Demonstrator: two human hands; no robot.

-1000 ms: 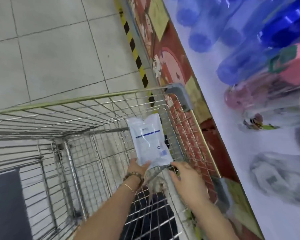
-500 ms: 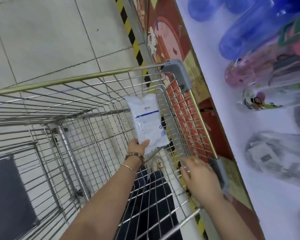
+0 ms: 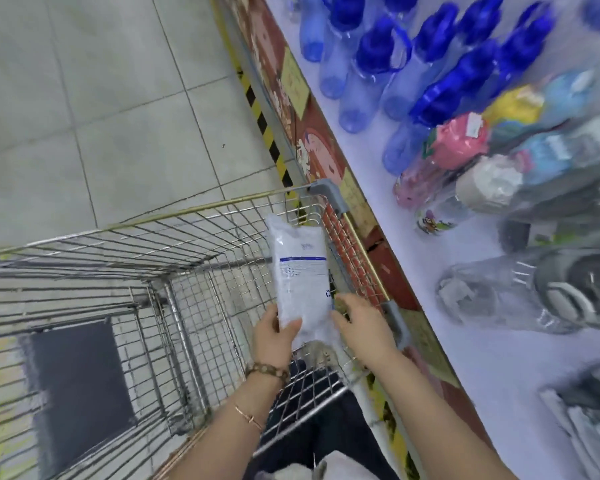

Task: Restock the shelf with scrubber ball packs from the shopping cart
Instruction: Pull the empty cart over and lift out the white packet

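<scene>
One white scrubber ball pack (image 3: 300, 271) upright above shopping cart (image 3: 187, 216), beside shelf (image 3: 482, 368). Left hand (image 3: 274, 337) grips its lower end, thumb across the front. Right hand (image 3: 361, 330) touches its right edge; pinching or merely resting, cannot tell.

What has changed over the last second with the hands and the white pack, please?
The right hand, off the scrubber ball pack half a second ago, has come back to its right edge; whether it grips is unclear. The left hand still holds the pack's lower end, raised over the shopping cart.
</scene>
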